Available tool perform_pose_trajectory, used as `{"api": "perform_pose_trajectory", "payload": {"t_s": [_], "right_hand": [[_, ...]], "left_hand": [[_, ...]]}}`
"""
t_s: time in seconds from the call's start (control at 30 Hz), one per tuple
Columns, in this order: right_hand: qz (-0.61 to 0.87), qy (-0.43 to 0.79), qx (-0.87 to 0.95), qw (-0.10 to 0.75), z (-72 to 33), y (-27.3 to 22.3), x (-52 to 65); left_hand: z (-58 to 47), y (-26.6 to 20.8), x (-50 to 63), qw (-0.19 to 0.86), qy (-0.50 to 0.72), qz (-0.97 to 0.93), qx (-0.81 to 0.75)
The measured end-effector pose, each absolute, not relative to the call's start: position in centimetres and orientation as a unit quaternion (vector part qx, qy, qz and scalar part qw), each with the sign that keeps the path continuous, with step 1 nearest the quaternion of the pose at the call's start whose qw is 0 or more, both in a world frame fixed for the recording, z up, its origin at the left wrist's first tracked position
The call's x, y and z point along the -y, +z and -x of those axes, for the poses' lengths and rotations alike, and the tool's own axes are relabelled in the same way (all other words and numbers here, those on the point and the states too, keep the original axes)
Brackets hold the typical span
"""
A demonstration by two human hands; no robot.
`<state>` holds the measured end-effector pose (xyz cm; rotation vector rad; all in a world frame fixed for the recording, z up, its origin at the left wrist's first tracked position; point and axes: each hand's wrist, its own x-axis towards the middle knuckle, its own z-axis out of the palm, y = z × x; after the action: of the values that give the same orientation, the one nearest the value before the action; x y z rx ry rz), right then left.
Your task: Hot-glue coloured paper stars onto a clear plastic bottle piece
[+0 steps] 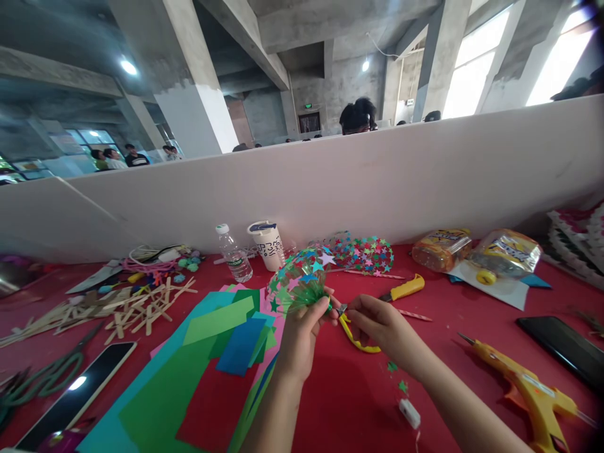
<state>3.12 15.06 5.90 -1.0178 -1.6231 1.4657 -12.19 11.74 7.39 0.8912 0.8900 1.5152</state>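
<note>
My left hand (pixel 306 324) is closed around the gathered neck of a green see-through plastic piece (pixel 302 292), which flares out away from me and is covered in coloured stars. My right hand (pixel 375 321) pinches with thumb and fingers just to the right of that neck. A small grey glint (pixel 342 309) shows at its fingertips; I cannot make out what it is. Under the right hand lies a curved yellow handle (pixel 361 343). Behind it rests a yellow utility knife (pixel 408 288). Another star-covered clear piece (pixel 372 255) sits further back.
Coloured sheets (pixel 174 377) lie left, with wooden sticks (pixel 146 308), scissors (pixel 51 377) and a phone (pixel 80 396) beyond. A water bottle (pixel 234 255) and cup (pixel 267 245) stand by the partition (pixel 302 195). At right are a glue gun (pixel 523 390) and a dark phone (pixel 566 346).
</note>
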Motion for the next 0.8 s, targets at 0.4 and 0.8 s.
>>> {"api": "perform_pose_trajectory", "payload": {"t_s": [0.4, 0.8], "right_hand": [[0.354, 0.610, 0.595, 0.385, -2.55, 6.18, -14.77], [0.333, 0.632, 0.594, 0.370, -3.46, 6.83, -14.80]], "left_hand": [[11.85, 6.98, -11.39, 0.533, 0.639, -0.384, -0.400], [12.38, 6.97, -11.15, 0.533, 0.631, -0.411, -0.386]]}}
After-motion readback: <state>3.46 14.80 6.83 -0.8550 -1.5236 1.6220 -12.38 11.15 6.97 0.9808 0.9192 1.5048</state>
